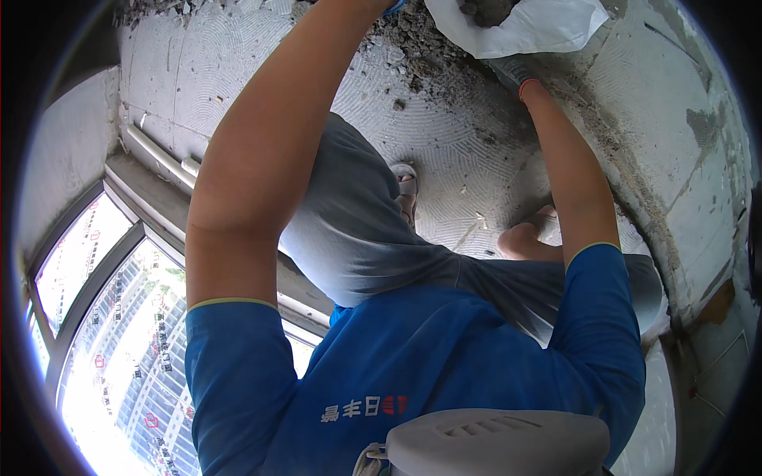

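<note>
At the top of the head view, a white sack (556, 24) holds dark grey lumpy material (488, 8). My right hand (512, 73), in a grey knit glove with an orange cuff, touches the sack's lower edge; its fingers are partly hidden there. My left hand (390, 6) is almost wholly cut off by the top edge, just left of the sack, with only a bit of blue glove showing. Grey rubble (401, 47) lies on the floor beneath and beside it.
My sandalled feet (406, 190) and bent legs stand on a ridged, dusty grey floor (444, 159). A white pipe (155, 151) runs along the left wall above a window (119, 317). Plastered grey surfaces (683, 198) and a dirt-filled seam border the right side.
</note>
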Action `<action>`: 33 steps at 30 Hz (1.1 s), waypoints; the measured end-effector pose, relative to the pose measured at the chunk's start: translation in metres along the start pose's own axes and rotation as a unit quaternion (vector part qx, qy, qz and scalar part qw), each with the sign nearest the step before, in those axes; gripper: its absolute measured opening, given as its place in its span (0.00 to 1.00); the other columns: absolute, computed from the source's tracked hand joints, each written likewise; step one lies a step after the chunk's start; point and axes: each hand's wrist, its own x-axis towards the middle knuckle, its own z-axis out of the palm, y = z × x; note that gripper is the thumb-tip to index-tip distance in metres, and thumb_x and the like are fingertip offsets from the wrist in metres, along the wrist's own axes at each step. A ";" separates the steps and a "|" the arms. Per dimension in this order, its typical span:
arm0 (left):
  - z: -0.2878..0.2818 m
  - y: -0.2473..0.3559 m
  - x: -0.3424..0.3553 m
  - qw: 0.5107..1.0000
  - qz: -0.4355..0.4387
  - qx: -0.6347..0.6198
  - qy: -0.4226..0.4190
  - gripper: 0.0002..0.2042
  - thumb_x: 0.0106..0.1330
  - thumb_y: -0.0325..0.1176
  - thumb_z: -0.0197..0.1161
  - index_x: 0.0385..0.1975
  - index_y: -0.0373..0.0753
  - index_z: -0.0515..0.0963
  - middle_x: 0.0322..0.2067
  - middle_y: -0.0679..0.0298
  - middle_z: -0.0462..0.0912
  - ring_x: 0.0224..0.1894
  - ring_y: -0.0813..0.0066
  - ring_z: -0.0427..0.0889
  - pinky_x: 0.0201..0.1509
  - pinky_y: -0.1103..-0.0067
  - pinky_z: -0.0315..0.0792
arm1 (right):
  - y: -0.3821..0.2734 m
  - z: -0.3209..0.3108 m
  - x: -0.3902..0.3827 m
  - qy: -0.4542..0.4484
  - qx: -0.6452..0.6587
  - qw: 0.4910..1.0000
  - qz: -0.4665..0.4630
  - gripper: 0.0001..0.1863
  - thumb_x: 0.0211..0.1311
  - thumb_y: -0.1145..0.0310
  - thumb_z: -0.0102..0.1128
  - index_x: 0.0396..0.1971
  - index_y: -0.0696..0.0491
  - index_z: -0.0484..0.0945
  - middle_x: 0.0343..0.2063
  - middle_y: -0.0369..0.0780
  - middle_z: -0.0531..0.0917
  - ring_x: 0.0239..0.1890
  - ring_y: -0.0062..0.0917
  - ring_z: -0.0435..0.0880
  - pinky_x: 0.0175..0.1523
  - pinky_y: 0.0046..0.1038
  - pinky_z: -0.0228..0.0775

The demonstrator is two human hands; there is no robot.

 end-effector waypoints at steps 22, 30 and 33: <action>-0.008 0.008 0.019 0.992 -0.048 -0.029 -0.112 0.13 0.51 0.27 0.54 0.37 0.35 0.78 0.32 0.51 0.82 0.37 0.62 0.81 0.44 0.75 0.72 | -0.160 -0.173 -0.130 -0.182 0.166 0.921 0.301 0.26 0.57 0.49 0.57 0.47 0.55 0.76 0.23 0.36 0.78 0.22 0.18 0.73 0.33 0.22 0.68; -0.013 -0.002 0.018 0.995 -0.019 -0.025 -0.093 0.13 0.51 0.27 0.53 0.37 0.36 0.79 0.33 0.50 0.82 0.39 0.61 0.81 0.45 0.74 0.72 | -0.206 -0.265 -0.048 -0.073 0.080 0.960 0.258 0.16 0.61 0.52 0.54 0.26 0.51 0.76 0.15 0.29 0.71 0.18 0.10 0.66 0.24 0.16 0.57; -0.025 0.004 0.012 0.995 -0.020 0.015 -0.093 0.13 0.52 0.28 0.53 0.37 0.36 0.79 0.34 0.48 0.81 0.40 0.58 0.81 0.46 0.73 0.72 | -0.206 -0.257 -0.093 -0.156 0.042 0.916 0.368 0.17 0.60 0.51 0.55 0.30 0.52 0.78 0.17 0.29 0.72 0.20 0.10 0.68 0.25 0.16 0.59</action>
